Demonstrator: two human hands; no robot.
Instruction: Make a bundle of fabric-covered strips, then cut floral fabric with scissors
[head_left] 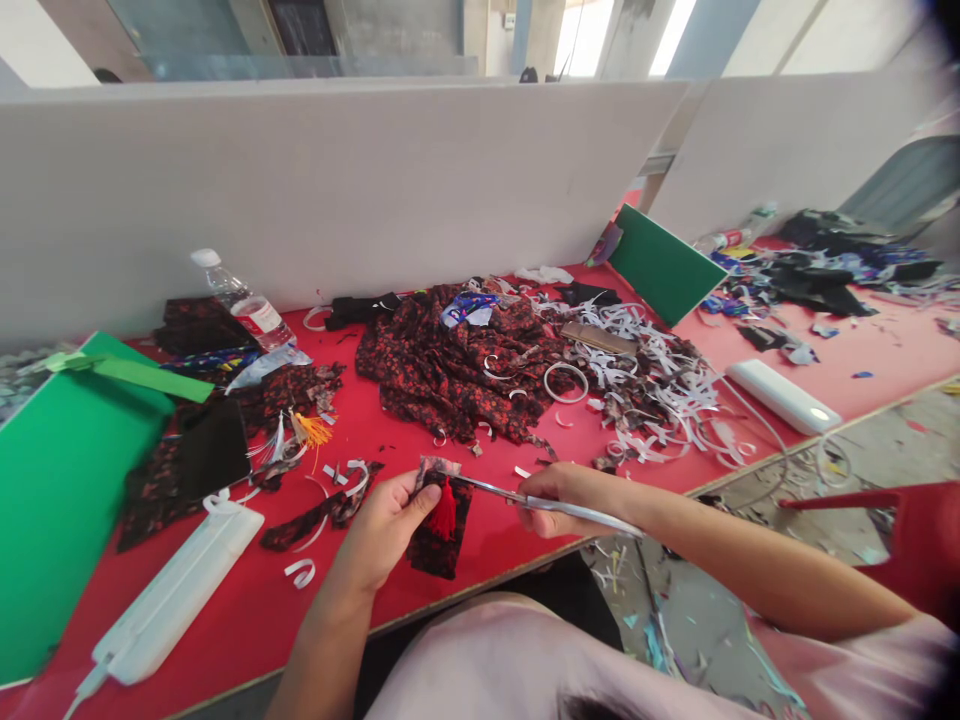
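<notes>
Head view: the left hand [382, 530] pinches a dark cloth scrap [439, 525] with a red tassel [444, 512] between thumb and fingers, lifting it just over the near edge of the red table [525, 540], probably so the blades can reach it freely. The right hand [574, 497] is closed round scissors [547, 503], whose tips point left and meet the scrap's top edge; the handles are hidden in the fist, so how far the blades gape is hard to tell. Behind lie a heap of printed fabric [457, 365], white strips [660, 390], a bottle [244, 300] and green boards [60, 490]. The scrap's lower half is in shadow.
</notes>
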